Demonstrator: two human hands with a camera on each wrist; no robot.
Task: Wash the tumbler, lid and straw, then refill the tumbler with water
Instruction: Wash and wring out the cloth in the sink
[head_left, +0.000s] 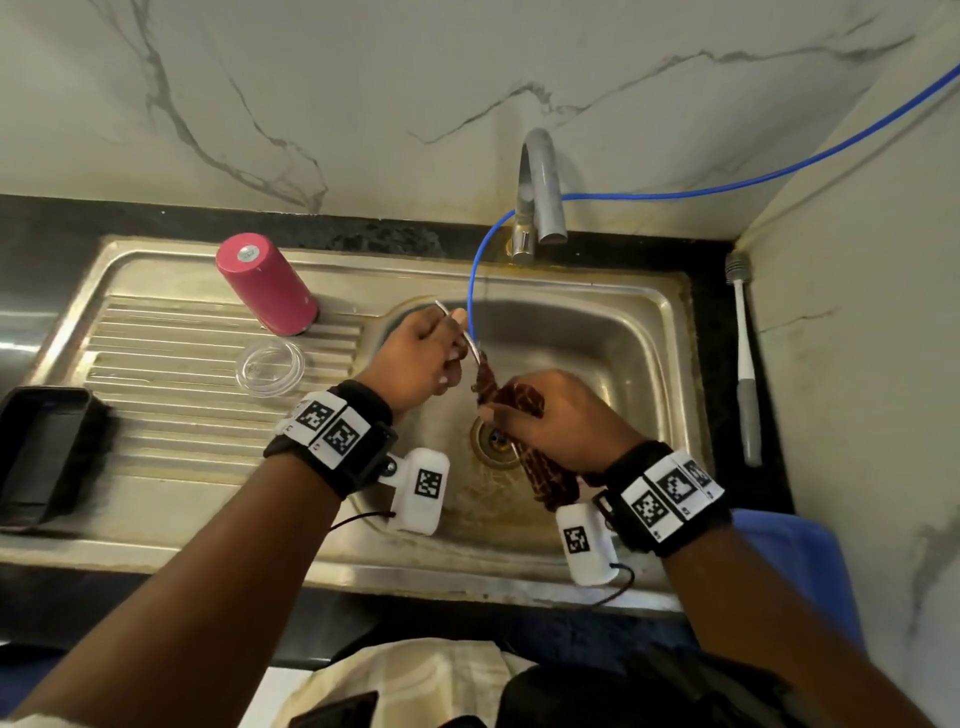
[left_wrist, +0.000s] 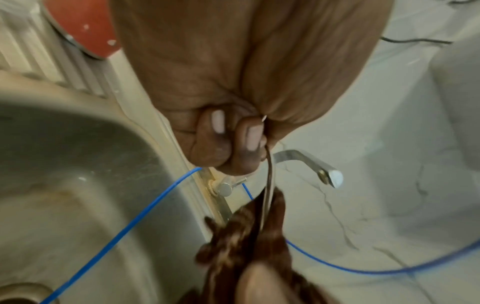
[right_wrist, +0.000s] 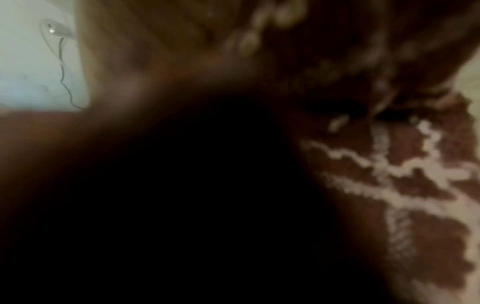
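Note:
Over the sink basin my left hand (head_left: 451, 352) grips a bent metal straw (head_left: 470, 339) by its upper part; in the left wrist view the fingers (left_wrist: 221, 131) curl round the straw (left_wrist: 269, 174). My right hand (head_left: 519, 413) holds a brown patterned cloth (head_left: 550, 470) wrapped round the straw's lower end, and the cloth (right_wrist: 415, 185) fills the blurred right wrist view. The pink tumbler (head_left: 265, 283) stands upside down on the drainboard. Its clear lid (head_left: 270, 368) lies just in front of it.
A steel faucet (head_left: 537, 192) stands behind the basin, with a thin blue hose (head_left: 727, 182) curving down into the sink (head_left: 665, 332). The drain (head_left: 491, 441) is under my hands. A black tray (head_left: 47, 452) sits far left; a long brush (head_left: 744, 364) lies on the right counter.

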